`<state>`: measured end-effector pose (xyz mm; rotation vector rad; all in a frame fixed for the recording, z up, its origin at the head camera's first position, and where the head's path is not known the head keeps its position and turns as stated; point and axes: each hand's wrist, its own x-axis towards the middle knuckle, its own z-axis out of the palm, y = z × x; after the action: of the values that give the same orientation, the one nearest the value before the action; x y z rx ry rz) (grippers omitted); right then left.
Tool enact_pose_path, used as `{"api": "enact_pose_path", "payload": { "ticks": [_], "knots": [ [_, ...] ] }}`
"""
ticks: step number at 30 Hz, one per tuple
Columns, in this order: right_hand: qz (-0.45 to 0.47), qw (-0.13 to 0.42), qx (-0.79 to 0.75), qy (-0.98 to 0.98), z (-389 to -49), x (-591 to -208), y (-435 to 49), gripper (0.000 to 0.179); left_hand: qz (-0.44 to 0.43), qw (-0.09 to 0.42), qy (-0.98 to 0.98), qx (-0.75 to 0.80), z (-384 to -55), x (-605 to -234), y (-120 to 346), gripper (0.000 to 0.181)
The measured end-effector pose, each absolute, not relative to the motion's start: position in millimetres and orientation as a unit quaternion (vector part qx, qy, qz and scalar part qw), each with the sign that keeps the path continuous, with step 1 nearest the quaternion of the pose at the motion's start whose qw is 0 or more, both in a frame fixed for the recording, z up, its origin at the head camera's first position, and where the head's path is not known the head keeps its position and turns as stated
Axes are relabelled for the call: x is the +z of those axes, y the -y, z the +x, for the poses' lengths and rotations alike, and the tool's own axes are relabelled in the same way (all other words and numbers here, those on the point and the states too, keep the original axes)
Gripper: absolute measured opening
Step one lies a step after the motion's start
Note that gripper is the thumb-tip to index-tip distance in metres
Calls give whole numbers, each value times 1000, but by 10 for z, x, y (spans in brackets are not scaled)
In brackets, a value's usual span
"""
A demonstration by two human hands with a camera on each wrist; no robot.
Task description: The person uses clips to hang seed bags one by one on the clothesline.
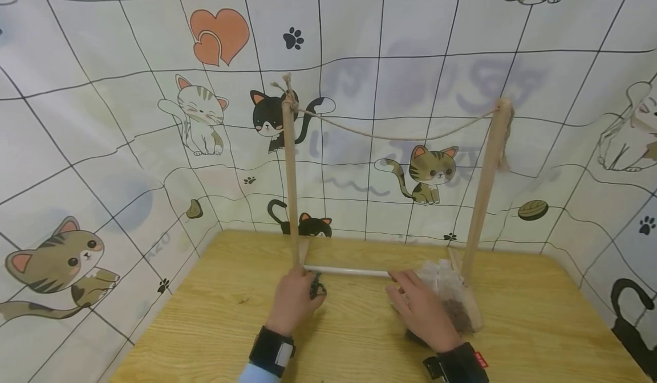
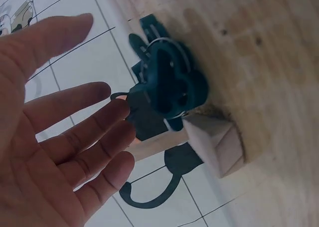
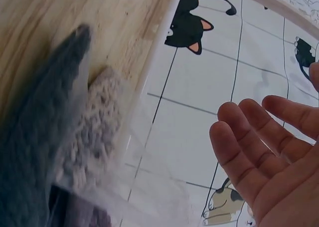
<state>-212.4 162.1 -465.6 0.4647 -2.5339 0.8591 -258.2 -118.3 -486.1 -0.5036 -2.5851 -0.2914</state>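
Note:
My left hand (image 1: 293, 298) is beside the foot of the left wooden post (image 1: 291, 183). Close to its fingers is a dark teal bundle of looped pieces (image 2: 172, 82) with thin pale lines around it. In the left wrist view, the palm and spread fingers hold nothing. My right hand (image 1: 423, 309) reaches over the right end of a white rod (image 1: 354, 271), near clear bags (image 1: 457, 312). Its relaxed fingers hold nothing in the right wrist view; whether they touch the rod is unclear. One bag contains small pale pieces (image 3: 97, 122); beside it is a dark bag (image 3: 40, 132).
The right wooden post (image 1: 485, 195) stands behind the bags. A slack cord (image 1: 390, 138) joins the tops of both posts. Under everything is a wood-grain table (image 1: 215, 309), and a cat-patterned cloth (image 1: 354, 200) surrounds its back and sides.

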Motion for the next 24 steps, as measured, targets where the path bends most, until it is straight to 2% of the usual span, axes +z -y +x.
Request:
{"api": "enact_pose_path", "payload": {
  "ticks": [5, 10, 16, 24],
  "knots": [
    [169, 158, 331, 915, -2106, -4680, -1450, 40, -184, 237, 950, -82, -2606, -4928, 1167, 37],
    [206, 116, 318, 918, -2101, -4744, -1271, 48, -185, 237, 951, -77, -2616, -4964, 1146, 29],
    [260, 82, 310, 911, -2097, -4792, -1150, 50, -187, 251, 947, -74, -2622, -4994, 1130, 22],
    [262, 52, 324, 907, -2089, -4779, -1131, 52, -191, 243, 950, -52, -2581, -4964, 1118, 15]
  ]
}}
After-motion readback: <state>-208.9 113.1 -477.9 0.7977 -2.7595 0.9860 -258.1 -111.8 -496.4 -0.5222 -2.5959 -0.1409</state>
